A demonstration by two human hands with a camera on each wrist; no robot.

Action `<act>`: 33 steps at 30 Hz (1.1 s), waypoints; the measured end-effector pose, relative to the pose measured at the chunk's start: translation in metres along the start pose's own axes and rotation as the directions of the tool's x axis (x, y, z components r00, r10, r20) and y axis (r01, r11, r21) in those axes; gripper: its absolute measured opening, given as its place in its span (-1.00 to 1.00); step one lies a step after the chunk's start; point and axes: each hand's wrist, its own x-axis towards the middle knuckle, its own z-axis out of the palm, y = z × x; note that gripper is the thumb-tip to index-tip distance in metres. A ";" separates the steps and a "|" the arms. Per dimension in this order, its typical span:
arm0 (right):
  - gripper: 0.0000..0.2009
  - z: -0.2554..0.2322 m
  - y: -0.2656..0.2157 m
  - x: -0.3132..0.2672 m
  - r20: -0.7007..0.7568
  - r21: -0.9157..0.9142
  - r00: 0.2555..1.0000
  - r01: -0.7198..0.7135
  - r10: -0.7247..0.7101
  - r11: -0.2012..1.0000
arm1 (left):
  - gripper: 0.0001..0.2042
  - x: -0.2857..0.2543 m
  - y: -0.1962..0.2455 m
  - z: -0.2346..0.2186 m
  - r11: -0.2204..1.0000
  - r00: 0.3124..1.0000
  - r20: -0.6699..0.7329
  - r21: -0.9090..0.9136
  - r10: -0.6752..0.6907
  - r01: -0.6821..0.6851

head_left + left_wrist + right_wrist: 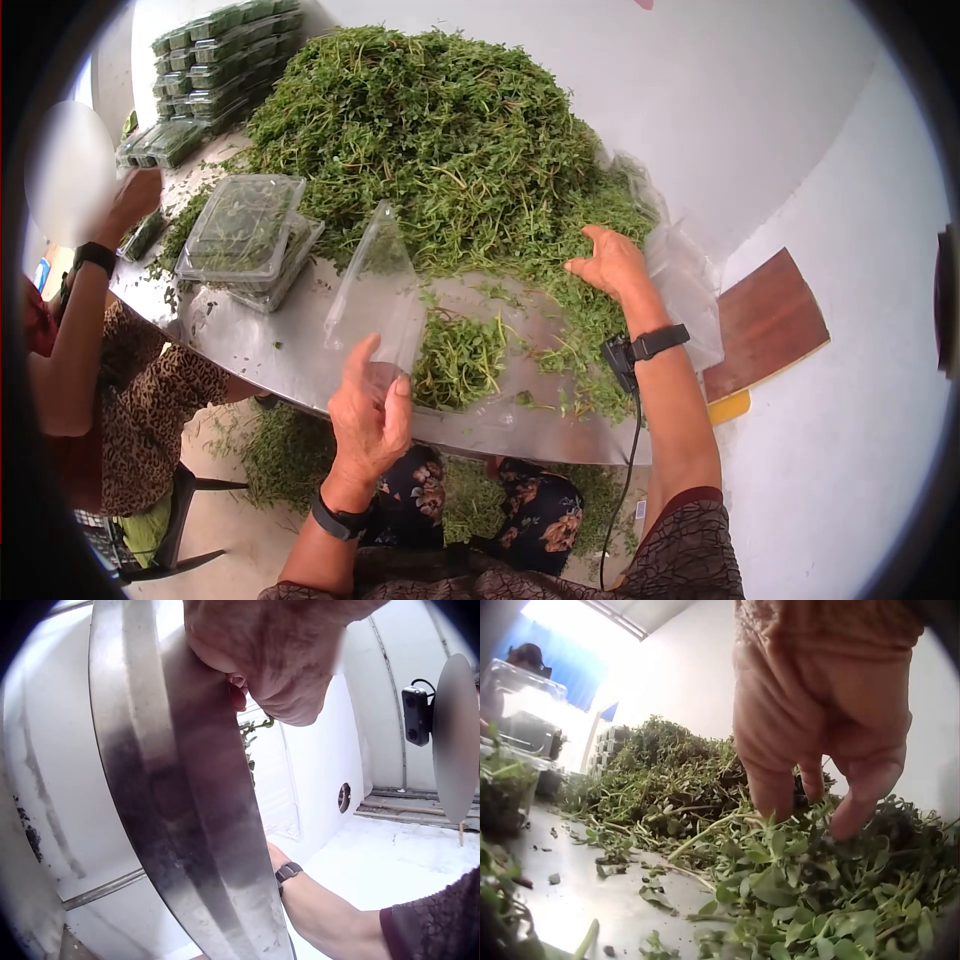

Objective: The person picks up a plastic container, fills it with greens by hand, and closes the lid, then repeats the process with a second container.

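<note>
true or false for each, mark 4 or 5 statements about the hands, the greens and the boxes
1. The right hand reaches into the greens. True.
2. The left hand is deep in the big pile. False: the left hand is by the near edge of the table.
3. The reddish-brown board lies left of the pile. False: the board is to its right.
4. A dark band circles the left wrist. True.
5. The tall stack of boxes stands on the floor. False: the stack is on the table.
</note>
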 end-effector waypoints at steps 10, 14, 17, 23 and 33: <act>-0.77 0.009 0.025 0.008 0.047 0.047 0.999 -0.024 0.021 0.999 | -0.58 0.000 0.002 -0.001 1.000 1.000 0.007 0.014 -0.012 0.012; -0.53 -0.012 0.030 -0.001 0.090 0.379 0.988 -0.153 0.129 0.913 | -0.59 0.000 0.002 0.000 1.000 1.000 0.009 0.009 -0.028 0.028; -0.53 -0.023 0.025 -0.013 0.244 0.251 0.967 -0.138 0.075 0.958 | -0.59 0.000 0.001 0.001 1.000 1.000 0.012 0.012 -0.018 0.018; -0.40 -0.033 -0.002 -0.034 0.364 0.108 0.931 -0.017 -0.024 0.994 | -0.60 0.000 0.003 0.000 0.999 0.999 0.012 -0.007 -0.051 0.051; -0.59 0.003 -0.003 -0.042 0.242 -0.067 0.935 0.284 -0.260 0.957 | -0.61 -0.001 0.001 0.003 0.998 0.999 0.001 -0.038 -0.054 0.054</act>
